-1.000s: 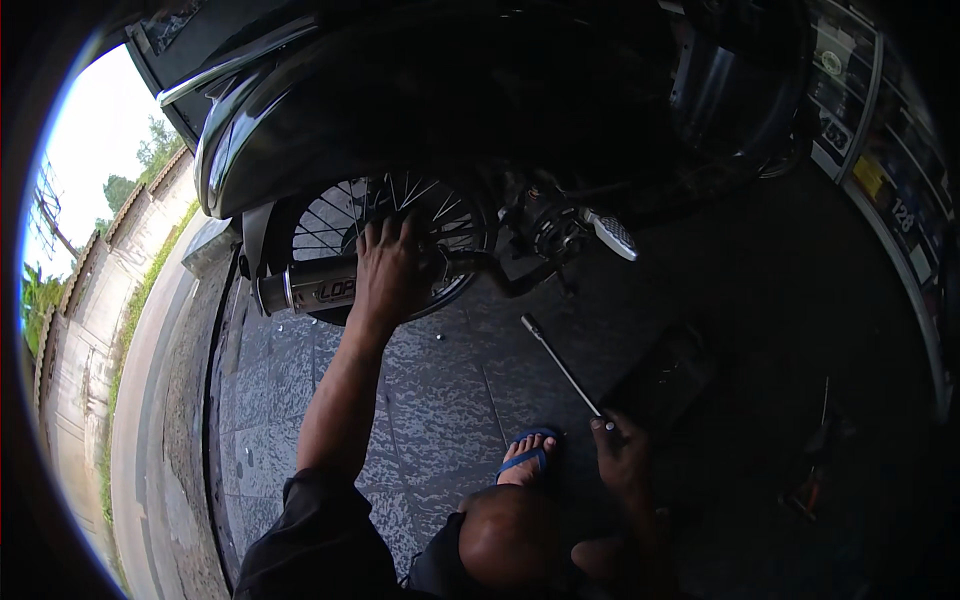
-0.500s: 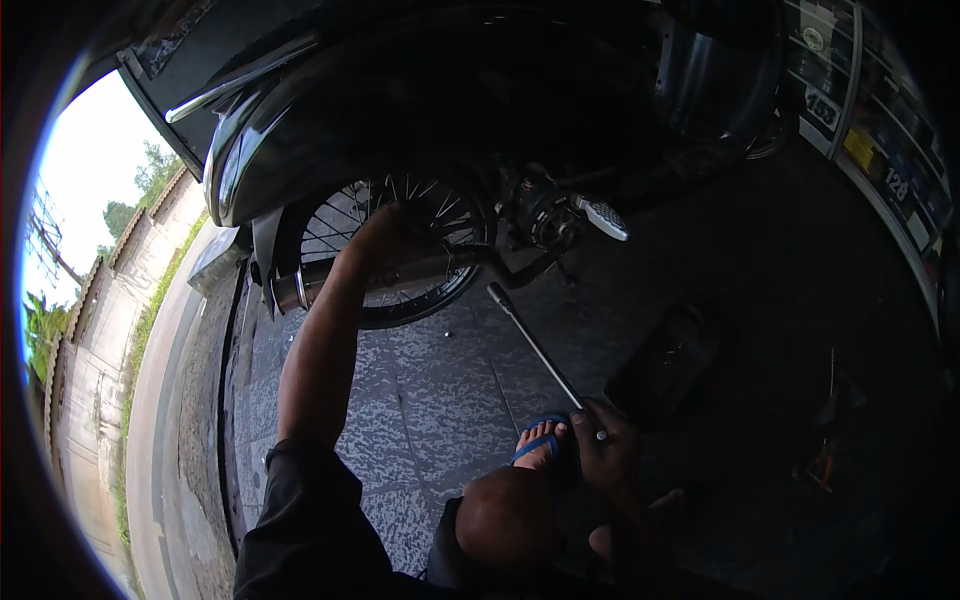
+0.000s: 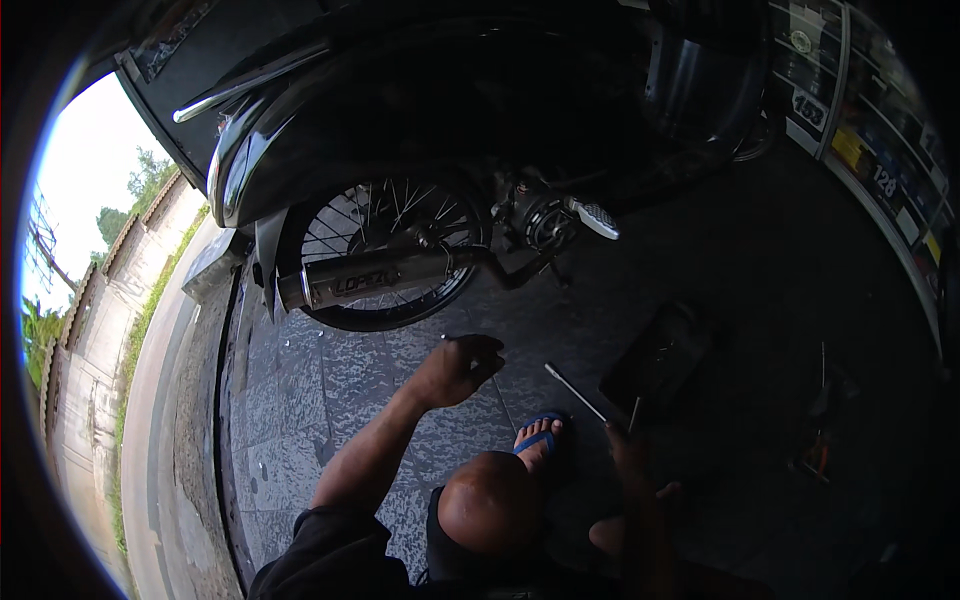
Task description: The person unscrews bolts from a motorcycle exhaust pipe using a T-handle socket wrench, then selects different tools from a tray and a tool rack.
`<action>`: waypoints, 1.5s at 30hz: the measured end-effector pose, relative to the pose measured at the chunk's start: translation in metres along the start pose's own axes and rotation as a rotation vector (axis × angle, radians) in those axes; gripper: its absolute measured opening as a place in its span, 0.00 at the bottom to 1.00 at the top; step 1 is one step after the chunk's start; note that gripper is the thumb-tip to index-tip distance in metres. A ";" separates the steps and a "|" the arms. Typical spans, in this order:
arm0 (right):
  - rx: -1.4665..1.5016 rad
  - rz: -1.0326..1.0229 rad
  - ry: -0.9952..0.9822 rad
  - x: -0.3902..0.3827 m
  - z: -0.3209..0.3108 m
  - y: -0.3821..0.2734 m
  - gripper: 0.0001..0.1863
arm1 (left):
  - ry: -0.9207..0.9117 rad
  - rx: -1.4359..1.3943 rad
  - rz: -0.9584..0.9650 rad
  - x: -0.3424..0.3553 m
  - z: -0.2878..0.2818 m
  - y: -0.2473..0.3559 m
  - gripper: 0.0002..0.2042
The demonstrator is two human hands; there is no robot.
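Observation:
My right hand (image 3: 628, 450), dark in the shade, is closed round a long metal socket wrench (image 3: 575, 390). The wrench's shaft slants up and left, and a short bar stands up beside my fingers. Over the tiled floor, below the wheel, my left hand (image 3: 455, 372) has its fingers curled in; whatever they may hold is hidden. A tiny bright piece (image 3: 445, 338) shows at the edge of that hand. Above it stands a motorcycle with a spoked rear wheel (image 3: 345, 225), a silver exhaust silencer (image 3: 410, 270) and a metal foot peg (image 3: 597, 218).
A dark shallow tray (image 3: 655, 350) lies on the floor right of the wrench. Farther right is a tool with an orange handle (image 3: 822, 460). My foot in a blue flip-flop (image 3: 540, 440) is between my hands. A glass display cabinet (image 3: 870, 150) stands at the right; a road runs along the left.
My left hand has left the wheel and silencer and come down toward me over the floor. The wrench, still in my right hand, has moved down and right, away from the exhaust pipe.

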State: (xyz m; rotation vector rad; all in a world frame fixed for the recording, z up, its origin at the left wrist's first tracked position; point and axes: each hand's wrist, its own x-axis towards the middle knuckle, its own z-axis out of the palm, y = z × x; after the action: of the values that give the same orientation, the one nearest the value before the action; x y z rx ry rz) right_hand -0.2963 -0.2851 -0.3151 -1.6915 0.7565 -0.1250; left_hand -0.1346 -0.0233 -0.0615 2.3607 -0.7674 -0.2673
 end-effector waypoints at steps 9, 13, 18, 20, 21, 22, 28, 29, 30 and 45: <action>-1.440 0.047 1.153 -0.056 -0.004 0.137 0.26 | -0.195 -0.129 0.245 0.010 0.177 -0.035 0.11; -1.356 -0.374 0.582 -0.064 -0.044 0.199 0.17 | -0.202 -0.602 0.129 0.058 0.240 -0.017 0.11; -0.177 -0.149 0.854 -0.176 -0.209 -0.062 0.21 | -0.067 -0.520 0.492 0.137 0.266 0.005 0.20; -0.171 -0.247 1.163 -0.313 -0.283 -0.098 0.17 | -0.250 -0.692 0.381 0.084 0.275 0.146 0.21; -0.241 -0.329 1.338 -0.371 -0.303 -0.109 0.15 | -0.281 -0.707 0.423 0.091 0.291 0.160 0.21; -0.224 -0.295 1.454 -0.426 -0.315 -0.116 0.13 | -0.328 -0.622 0.489 0.119 0.318 0.169 0.20; -0.066 -0.123 1.973 -0.622 -0.345 -0.047 0.11 | -0.520 -0.870 0.710 0.043 0.421 0.329 0.06; -0.149 -0.043 2.054 -0.635 -0.344 -0.025 0.12 | -0.554 -0.828 0.811 0.020 0.429 0.355 0.03; -0.160 -0.005 2.096 -0.639 -0.342 -0.004 0.12 | -0.581 -0.777 0.906 -0.003 0.438 0.374 0.02; -0.346 0.344 2.151 -0.810 -0.528 0.129 0.04 | -1.200 -0.449 1.456 -0.316 0.546 0.665 0.09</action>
State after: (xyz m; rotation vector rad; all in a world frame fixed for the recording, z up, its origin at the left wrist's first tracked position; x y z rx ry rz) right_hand -1.2302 -0.2991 -0.0337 -1.0827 2.6272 -1.7908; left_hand -0.8958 -0.5341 -0.0701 0.5790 -2.3312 -1.0120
